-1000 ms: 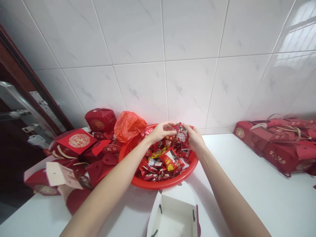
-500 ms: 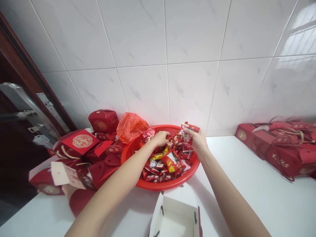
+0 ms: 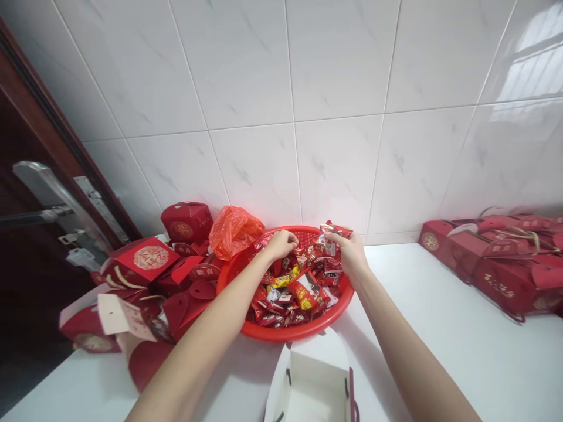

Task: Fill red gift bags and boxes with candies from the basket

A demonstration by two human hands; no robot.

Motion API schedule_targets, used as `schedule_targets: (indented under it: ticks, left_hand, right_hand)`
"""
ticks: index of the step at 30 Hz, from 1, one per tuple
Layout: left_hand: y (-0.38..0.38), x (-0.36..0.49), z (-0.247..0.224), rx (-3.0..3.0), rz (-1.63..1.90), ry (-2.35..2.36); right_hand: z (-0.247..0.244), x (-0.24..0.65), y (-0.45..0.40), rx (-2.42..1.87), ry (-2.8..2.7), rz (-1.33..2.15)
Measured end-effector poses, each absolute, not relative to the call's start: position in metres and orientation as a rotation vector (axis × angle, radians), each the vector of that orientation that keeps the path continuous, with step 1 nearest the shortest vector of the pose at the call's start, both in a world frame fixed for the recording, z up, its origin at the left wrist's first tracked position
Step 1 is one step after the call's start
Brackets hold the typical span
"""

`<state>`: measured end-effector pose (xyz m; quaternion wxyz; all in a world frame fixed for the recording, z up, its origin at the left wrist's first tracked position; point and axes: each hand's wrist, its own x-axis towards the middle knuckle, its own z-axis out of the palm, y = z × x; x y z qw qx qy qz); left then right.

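My right hand (image 3: pixel 350 256) grips a small bundle of red sweet packets (image 3: pixel 331 241), fingers curled around them, at the far right edge of the red basket (image 3: pixel 290 333). My left hand (image 3: pixel 280 244) is bent down into the back of the same basket, fingertips closed among the wrapped sweets (image 3: pixel 294 293); whether it has one pinched I cannot tell. Both my forearms reach in from the bottom of the frame and meet over the basket, which sits on the white worktop (image 3: pixel 440 328) close to the tiled wall (image 3: pixel 281 117). The sweets heaped inside are mostly red wrappers, with a few yellow and white ones mixed in.

Just in front of the basket, at the bottom edge, stands an open gift box (image 3: pixel 312 381), white inside and red outside. Touching the basket's far left rim lies a crumpled orange-red plastic bag (image 3: pixel 233 230). Left of that is a loose pile of red gift boxes (image 3: pixel 149 275), some folded shut with gold emblems, some lying flat or tipped over. Along the right side of the worktop, well apart from the basket, a row of closed red boxes with cord handles (image 3: pixel 501 258) lies against the wall. At far left a dark wooden door (image 3: pixel 26 246) with a metal handle stands beside the worktop.
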<state>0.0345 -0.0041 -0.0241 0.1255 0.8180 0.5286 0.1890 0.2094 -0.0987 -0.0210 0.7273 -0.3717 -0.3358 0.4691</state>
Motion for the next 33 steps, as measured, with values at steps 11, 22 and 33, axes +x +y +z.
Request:
schedule_targets:
  ticks: [11,22,33]
  left_hand:
    - [-0.008,0.053,-0.040,2.322,0.512,1.661]
    - [-0.029,0.036,0.010,1.729,1.073,1.117]
    - [-0.089,0.041,0.023,1.518,1.158,0.872]
  right_hand:
    - [-0.021,0.209,-0.098,-0.824,-0.701,1.048]
    - [-0.017,0.207,-0.098,-0.765,-0.681,1.091]
    - [-0.010,0.198,-0.107,-0.662,-0.836,1.131]
